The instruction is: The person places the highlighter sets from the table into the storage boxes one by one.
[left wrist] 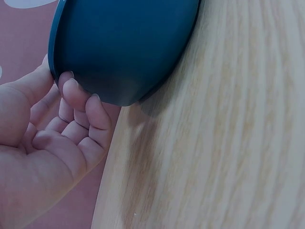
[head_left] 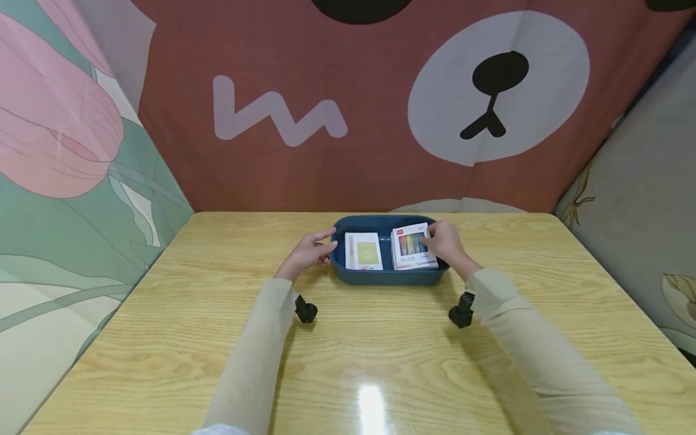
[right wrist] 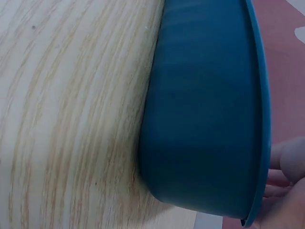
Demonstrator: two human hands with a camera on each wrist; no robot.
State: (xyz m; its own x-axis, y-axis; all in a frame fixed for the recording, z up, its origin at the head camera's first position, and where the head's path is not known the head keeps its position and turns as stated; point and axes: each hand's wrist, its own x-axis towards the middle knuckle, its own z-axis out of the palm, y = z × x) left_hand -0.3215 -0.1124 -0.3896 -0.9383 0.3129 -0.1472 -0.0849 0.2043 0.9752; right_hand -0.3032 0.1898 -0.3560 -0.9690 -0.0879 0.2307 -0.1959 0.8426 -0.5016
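A dark blue oblong plastic basin [head_left: 388, 277] stands on the table near the back wall. My left hand [head_left: 310, 252] is at its left end; in the left wrist view the thumb and curled fingers pinch the rim. My right hand [head_left: 447, 243] reaches over the right end and holds the right edge of a white box [head_left: 413, 257] printed with a red logo and upright coloured sticks. This box leans in the basin's right half, over other pale flat items. In the left half lies a white pack [head_left: 365, 251] with a yellow-green square. In the right wrist view, the basin's wall hides most of the hand.
The basin stands on a wood-grain table [head_left: 348, 338] with a bright light reflection at the front. Behind it hangs a reddish-brown cloth [head_left: 348, 175] with a cartoon face. Patterned cloths hang at both sides. A small black camera [head_left: 307, 310] sits at each wrist.
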